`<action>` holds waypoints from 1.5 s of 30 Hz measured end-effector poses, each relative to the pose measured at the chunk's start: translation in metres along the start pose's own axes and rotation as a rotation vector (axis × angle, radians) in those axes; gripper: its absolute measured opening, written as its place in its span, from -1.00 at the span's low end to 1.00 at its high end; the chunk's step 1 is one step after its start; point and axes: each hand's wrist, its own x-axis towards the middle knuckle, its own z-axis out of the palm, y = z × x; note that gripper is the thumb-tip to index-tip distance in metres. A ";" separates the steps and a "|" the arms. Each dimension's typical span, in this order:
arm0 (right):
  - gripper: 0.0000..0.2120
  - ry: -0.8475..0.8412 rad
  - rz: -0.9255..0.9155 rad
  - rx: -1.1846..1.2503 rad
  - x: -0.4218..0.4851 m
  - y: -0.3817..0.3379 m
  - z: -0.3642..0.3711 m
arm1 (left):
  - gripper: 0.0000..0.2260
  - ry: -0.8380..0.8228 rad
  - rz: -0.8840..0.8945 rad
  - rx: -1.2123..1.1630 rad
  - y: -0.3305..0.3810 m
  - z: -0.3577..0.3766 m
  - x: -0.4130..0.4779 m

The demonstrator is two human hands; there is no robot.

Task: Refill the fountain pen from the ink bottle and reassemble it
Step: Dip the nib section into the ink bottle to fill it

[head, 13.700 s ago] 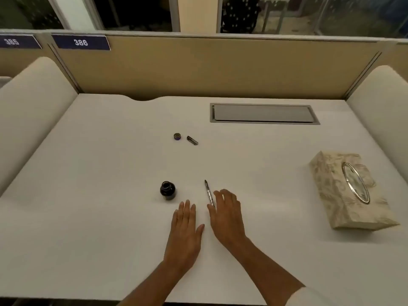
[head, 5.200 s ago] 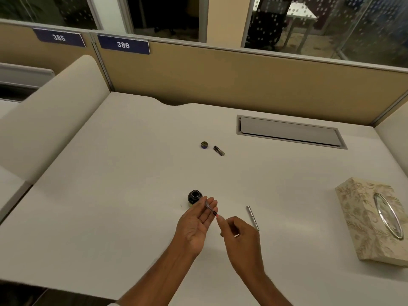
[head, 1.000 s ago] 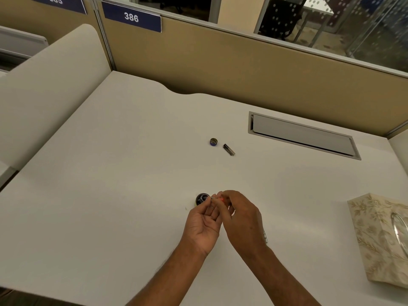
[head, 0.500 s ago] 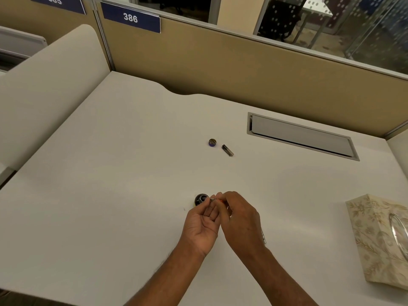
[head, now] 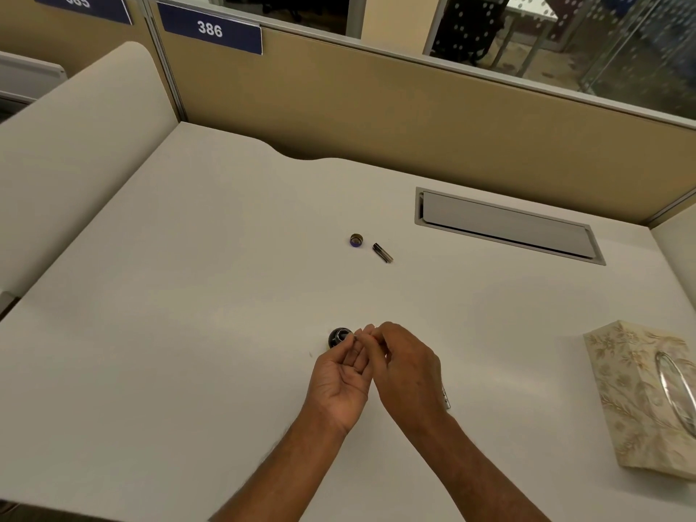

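The dark ink bottle (head: 338, 337) stands open on the white desk (head: 188, 314). My left hand (head: 341, 374) and my right hand (head: 408, 365) meet just to its right, fingertips pinched together on the pen's nib section, which is almost wholly hidden by the fingers. Its tip reaches the bottle's mouth. The silvery pen barrel (head: 445, 398) lies on the desk, mostly covered by my right wrist. Farther back lie the bottle's cap (head: 356, 240) and the dark pen cap (head: 382, 252).
A patterned tissue box (head: 647, 397) sits at the right edge. A grey cable hatch (head: 504, 224) is set into the desk at the back right. Tan partition walls close the back, and padded dividers stand at both sides.
Over the last second both hands have stayed pinched together beside the ink bottle, barely shifting. Several seconds earlier the hands were apart, the nib section showing between them.
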 end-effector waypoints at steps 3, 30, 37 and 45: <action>-0.95 -0.021 -0.020 0.019 -0.001 0.001 -0.002 | -0.83 0.004 -0.002 -0.002 0.000 0.000 0.000; -0.96 -0.032 -0.006 0.001 -0.003 0.000 -0.002 | -0.86 0.006 -0.012 -0.016 -0.001 0.002 -0.003; -0.75 0.050 -0.009 -0.049 0.000 -0.003 0.003 | -0.83 0.010 -0.005 0.007 -0.002 -0.001 0.000; -0.95 -0.056 0.001 0.022 -0.005 0.001 0.002 | -0.86 0.011 -0.019 -0.015 -0.001 0.001 -0.002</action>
